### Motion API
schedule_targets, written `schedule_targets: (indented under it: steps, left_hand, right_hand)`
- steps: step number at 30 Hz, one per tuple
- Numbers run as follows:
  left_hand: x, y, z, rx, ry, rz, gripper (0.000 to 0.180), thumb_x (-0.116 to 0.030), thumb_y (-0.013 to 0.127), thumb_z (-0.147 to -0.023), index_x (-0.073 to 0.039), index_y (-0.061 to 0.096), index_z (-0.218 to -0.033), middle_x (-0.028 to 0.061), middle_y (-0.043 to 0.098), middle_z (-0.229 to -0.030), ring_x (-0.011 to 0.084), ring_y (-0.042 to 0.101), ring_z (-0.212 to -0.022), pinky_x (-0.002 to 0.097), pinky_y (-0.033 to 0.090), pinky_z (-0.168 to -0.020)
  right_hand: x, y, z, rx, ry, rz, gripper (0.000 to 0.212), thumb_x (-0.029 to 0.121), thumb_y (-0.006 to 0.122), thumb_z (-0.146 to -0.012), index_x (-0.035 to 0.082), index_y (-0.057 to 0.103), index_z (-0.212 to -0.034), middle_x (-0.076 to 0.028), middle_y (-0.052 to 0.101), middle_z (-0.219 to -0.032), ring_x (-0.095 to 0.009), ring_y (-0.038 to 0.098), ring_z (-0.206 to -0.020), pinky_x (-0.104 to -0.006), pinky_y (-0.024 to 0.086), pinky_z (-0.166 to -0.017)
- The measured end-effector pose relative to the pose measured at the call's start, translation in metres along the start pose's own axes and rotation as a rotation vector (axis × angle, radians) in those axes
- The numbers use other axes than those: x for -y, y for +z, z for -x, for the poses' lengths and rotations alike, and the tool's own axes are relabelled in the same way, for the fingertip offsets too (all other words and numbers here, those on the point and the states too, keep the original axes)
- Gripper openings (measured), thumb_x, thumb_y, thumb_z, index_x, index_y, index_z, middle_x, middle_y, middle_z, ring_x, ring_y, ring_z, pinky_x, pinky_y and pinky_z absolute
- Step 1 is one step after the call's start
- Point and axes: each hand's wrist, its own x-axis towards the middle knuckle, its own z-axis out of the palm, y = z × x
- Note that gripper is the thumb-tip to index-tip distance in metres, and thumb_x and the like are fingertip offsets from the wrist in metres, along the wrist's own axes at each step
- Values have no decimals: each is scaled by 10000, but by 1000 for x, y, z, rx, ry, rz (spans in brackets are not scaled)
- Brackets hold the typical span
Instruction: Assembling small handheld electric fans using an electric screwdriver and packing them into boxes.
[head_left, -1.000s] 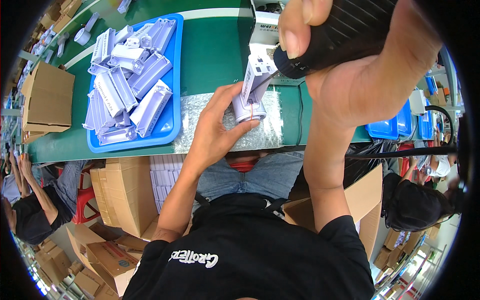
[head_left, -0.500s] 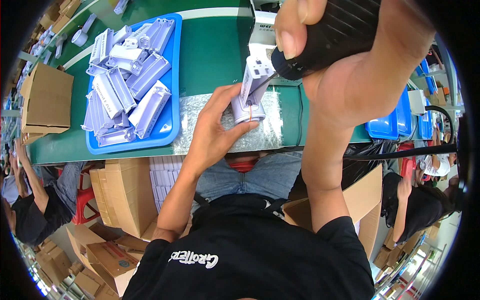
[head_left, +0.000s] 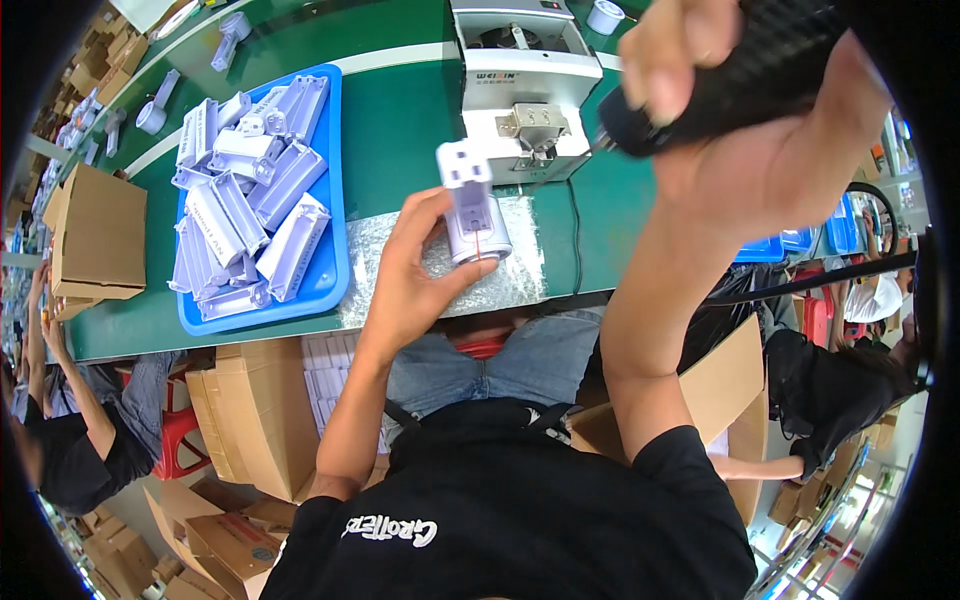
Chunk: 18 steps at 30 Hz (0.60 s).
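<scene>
My left hand [head_left: 410, 275] is closed around a white plastic part. That assembly has a round cylindrical base [head_left: 487, 238] and an upright channel-shaped piece [head_left: 466, 172], and a thin reddish wire runs down its front. It stands on a scuffed clear sheet [head_left: 520, 260] on the green bench. My right hand [head_left: 740, 170] grips a black power screwdriver [head_left: 740, 85], raised close to the camera. Its thin bit points down and left, apart from the white part. To the left lies a blue tray [head_left: 335, 200] piled with several white plastic housings [head_left: 290, 185].
A white and metal machine [head_left: 525, 80] stands behind the part, its black cable [head_left: 577, 240] running down the bench. A cardboard box [head_left: 100, 235] sits at the left bench edge. Open cartons [head_left: 265, 410] flank my legs. People [head_left: 835, 385] sit on both sides.
The screwdriver in my right hand has drawn away from the white part, up and to the right. My left hand keeps its hold. The view has shifted, showing more of the machine.
</scene>
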Motion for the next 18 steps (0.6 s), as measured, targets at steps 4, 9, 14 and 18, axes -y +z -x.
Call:
schedule_targets:
  steps: [4,9,14,18]
  left_hand:
    - [-1,-1,-1,15,-31,126,652,-11,872,-763,9,593,-1352,122,637,-1260,234,635,-1202,368,471,-1081]
    - [2,2,-2,54,-1,45,644,-47,865,-779,0,592,-1360,129,644,-1266,243,641,-1186,364,471,-1066]
    - [3,0,-1,43,-18,21,645,-92,864,-789,0,589,-1365,144,646,-1278,260,643,-1185,378,473,-1066]
    - [5,-2,-1,40,-22,20,653,-97,865,-787,1,585,-1368,146,646,-1278,265,642,-1185,381,474,-1065]
  right_hand:
    - [-19,-19,-7,-77,-198,120,537,493,515,-1094,-30,571,-1202,-51,572,-647,-132,539,-410,-252,441,-361]
    - [-45,-27,-15,-35,-233,155,369,354,588,-1095,5,638,-1204,-46,581,-671,-105,535,-446,-230,416,-403]
    - [-63,-26,-8,-9,-179,116,355,345,594,-1095,16,645,-1219,-42,595,-675,-98,543,-455,-232,430,-414]
    - [-61,-28,-8,19,-160,119,346,342,600,-1093,21,649,-1210,-39,597,-675,-95,544,-458,-227,433,-416]
